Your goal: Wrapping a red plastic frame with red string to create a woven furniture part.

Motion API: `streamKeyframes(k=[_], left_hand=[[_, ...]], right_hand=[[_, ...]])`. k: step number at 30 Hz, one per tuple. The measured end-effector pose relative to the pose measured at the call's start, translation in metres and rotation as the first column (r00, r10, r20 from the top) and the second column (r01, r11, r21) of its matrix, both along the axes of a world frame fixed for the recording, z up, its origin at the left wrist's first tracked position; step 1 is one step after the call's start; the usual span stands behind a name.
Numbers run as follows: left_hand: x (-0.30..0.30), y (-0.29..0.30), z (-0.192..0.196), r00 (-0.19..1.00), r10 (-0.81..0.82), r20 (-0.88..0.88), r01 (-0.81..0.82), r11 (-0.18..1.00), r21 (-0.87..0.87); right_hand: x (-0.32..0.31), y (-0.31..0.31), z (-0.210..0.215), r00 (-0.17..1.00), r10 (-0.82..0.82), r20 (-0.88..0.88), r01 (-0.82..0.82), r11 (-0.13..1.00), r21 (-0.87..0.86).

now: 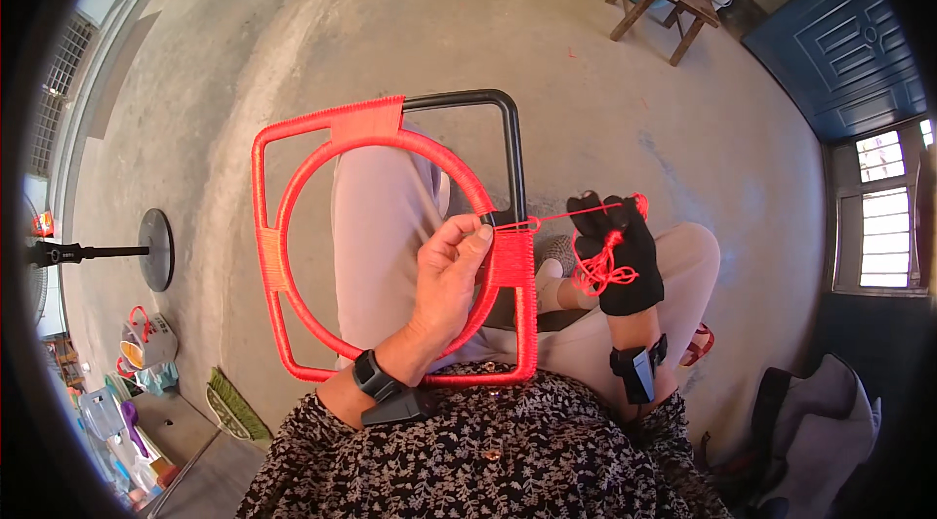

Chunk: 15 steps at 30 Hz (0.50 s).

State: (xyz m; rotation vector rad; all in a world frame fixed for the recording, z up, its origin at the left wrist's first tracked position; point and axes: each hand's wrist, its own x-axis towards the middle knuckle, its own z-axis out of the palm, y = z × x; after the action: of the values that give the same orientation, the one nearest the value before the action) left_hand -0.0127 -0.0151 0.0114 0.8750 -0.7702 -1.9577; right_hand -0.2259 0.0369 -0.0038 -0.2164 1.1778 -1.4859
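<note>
A square frame with a ring inside it [268,260] rests over my lap, mostly wrapped in red cord. Bare black tube [514,148] shows along its upper right corner. My left hand [451,270] pinches the frame at the ring's right side, where the wrapping meets the black part; thumb and fingertip press together there. From that spot a red cord [566,215] runs taut to my right hand [620,255], which wears a black glove with bare fingertips. The right fingers are curled round the cord, and a loose red bundle [605,270] dangles from them.
A wooden stool [673,6] with a patterned bag stands far right, near a blue door [839,45]. At left are a black pole stand with a round base [156,249], a white bucket [148,338] and a green broom [234,404]. A grey chair [820,441] is at lower right.
</note>
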Motion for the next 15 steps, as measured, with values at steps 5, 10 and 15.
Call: streamKeyframes(k=[5, 10, 15], left_hand=[[0.002, 0.0, 0.018, 0.989, -0.13, 0.065, 0.13, 0.992, 0.007], [0.002, 0.0, 0.016, 0.982, -0.18, 0.058, 0.18, 0.984, 0.014], [-0.001, 0.003, 0.008, 0.992, -0.1, -0.074, 0.109, 0.986, 0.124]], right_hand=[[-0.002, -0.003, -0.004, 0.996, -0.082, 0.039, 0.081, 0.997, 0.018], [0.0, -0.001, -0.007, 0.993, -0.096, 0.072, 0.092, 0.994, 0.056], [-0.005, -0.002, -0.011, 0.99, -0.114, 0.079, 0.105, 0.987, 0.119]])
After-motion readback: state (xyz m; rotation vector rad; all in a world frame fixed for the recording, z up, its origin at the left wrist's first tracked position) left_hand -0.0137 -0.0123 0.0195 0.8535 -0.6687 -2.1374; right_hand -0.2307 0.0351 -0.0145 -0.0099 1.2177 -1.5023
